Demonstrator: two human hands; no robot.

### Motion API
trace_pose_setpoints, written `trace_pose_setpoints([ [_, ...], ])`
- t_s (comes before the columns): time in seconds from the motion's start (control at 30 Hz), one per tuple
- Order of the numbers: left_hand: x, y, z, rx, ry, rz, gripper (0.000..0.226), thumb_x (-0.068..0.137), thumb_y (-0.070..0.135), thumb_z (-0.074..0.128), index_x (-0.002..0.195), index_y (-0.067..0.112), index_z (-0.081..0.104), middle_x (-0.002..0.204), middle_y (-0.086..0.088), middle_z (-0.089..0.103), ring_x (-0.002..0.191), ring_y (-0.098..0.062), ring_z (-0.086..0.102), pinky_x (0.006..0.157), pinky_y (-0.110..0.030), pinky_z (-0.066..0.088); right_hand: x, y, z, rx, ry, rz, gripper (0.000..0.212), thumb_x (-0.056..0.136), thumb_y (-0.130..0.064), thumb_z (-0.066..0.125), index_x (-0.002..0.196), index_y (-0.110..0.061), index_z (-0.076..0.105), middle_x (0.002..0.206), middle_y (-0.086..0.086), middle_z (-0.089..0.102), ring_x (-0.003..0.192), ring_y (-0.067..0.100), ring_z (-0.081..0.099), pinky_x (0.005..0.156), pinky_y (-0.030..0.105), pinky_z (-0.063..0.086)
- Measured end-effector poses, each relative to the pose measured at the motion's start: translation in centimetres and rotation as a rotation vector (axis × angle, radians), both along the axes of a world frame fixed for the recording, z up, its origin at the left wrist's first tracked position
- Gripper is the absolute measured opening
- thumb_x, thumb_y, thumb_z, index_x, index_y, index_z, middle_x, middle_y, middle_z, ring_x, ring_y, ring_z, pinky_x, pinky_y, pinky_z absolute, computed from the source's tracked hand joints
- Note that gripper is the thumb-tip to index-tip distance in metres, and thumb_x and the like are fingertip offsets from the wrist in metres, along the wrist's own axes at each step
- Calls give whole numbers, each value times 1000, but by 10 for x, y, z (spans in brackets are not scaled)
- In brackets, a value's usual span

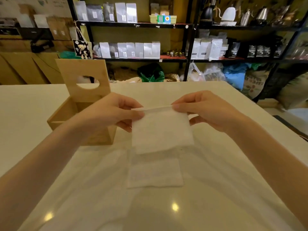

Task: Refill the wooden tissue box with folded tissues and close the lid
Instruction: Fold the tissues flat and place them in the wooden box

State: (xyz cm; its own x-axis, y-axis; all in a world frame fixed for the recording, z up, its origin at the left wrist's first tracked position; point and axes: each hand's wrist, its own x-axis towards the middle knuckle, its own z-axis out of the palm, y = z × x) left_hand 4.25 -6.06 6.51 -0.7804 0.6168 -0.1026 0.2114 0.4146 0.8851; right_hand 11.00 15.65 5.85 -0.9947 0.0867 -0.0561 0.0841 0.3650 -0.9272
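White and glossy, the counter [216, 164] carries ceiling-light reflections near its front edge. Behind it stand black metal shelves [136, 24] stocked with silver and white pouches, kettles and dark bags, with sacks and plastic bags on the floor below.

At the left of the counter sits the wooden tissue box [66, 114], its top open and its lid [83, 79] standing upright at the far side, the round hole in the lid facing the person.

A folded tissue [160, 130] is held up above the counter, its top edge running left to right and the rest hanging down toward the person. The left hand [108, 112] pinches the top left corner, the right hand [205, 110] the top right; each grip is clamped on the tissue between thumb and fingers. Another flat tissue [155, 172] lies on the counter just below.
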Motion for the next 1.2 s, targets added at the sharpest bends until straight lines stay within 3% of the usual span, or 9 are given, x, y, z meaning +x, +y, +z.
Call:
trace_pose_setpoints([
  [0.23, 21, -22, -33, -102, -165, -7, 12, 77, 17, 64, 86, 18, 71, 78, -1, 76, 67, -12, 70, 52, -16, 55, 23, -12, -37, -74, -258, 161, 11, 80, -19, 66, 85, -12, 73, 76, -1, 72, 68, 8, 63, 45, 20, 48],
  [0.47, 25, -22, -59, -135, -140, -5, 13, 82, 14, 63, 91, 10, 71, 79, -9, 72, 57, -12, 64, 48, -18, 53, 25, -21, -55, 43, -262, 90, 10, 79, -17, 67, 80, -8, 72, 76, 9, 68, 67, 25, 56, 44, 25, 44],
  [0.57, 25, -21, -66, -138, -114, 0, 12, 82, 14, 63, 89, 9, 71, 74, -10, 69, 50, -10, 60, 46, -20, 52, 24, -21, -60, 103, -234, 67, 8, 78, -17, 69, 71, -15, 72, 64, 2, 66, 52, 15, 53, 39, 22, 40],
  [0.7, 28, -19, -73, -171, 10, 44, 9, 83, 19, 63, 85, 16, 71, 69, -1, 67, 41, -3, 56, 44, -18, 46, 24, -20, -66, 141, -176, 56, 8, 77, -18, 70, 70, -14, 71, 48, -5, 56, 43, 12, 43, 35, 19, 32],
  [0.83, 32, -19, -80, -228, 242, 36, 6, 81, 21, 64, 80, 27, 66, 82, 6, 65, 48, -4, 56, 48, -12, 42, 25, -22, -69, 226, -110, 26, 7, 78, -15, 69, 75, -9, 71, 54, -4, 56, 34, 1, 43, 36, 11, 31],
  [0.9, 33, -18, -82, -294, 388, 14, 12, 80, 23, 64, 89, 31, 64, 92, 7, 60, 58, -4, 50, 58, -16, 38, 26, -24, -71, 291, -71, 15, 3, 76, -16, 69, 74, -14, 69, 57, -5, 54, 41, 0, 46, 44, 11, 34],
  [1.0, 35, -17, -83, -329, 462, 4, 29, 80, 26, 64, 108, 30, 58, 99, 9, 52, 64, -2, 46, 63, -18, 37, 27, -26, -77, 411, -20, -17, 7, 75, -19, 69, 81, -19, 65, 65, -5, 51, 57, 6, 46, 57, 22, 37],
  [1.2, 23, 1, -49, -482, 532, -166, 24, 81, 36, 60, 105, 33, 58, 98, 15, 55, 69, 1, 48, 59, -16, 39, 24, -13, -60, 574, -17, 96, 27, 81, -29, 63, 105, -20, 57, 80, -6, 52, 67, 4, 48, 64, 21, 40],
])
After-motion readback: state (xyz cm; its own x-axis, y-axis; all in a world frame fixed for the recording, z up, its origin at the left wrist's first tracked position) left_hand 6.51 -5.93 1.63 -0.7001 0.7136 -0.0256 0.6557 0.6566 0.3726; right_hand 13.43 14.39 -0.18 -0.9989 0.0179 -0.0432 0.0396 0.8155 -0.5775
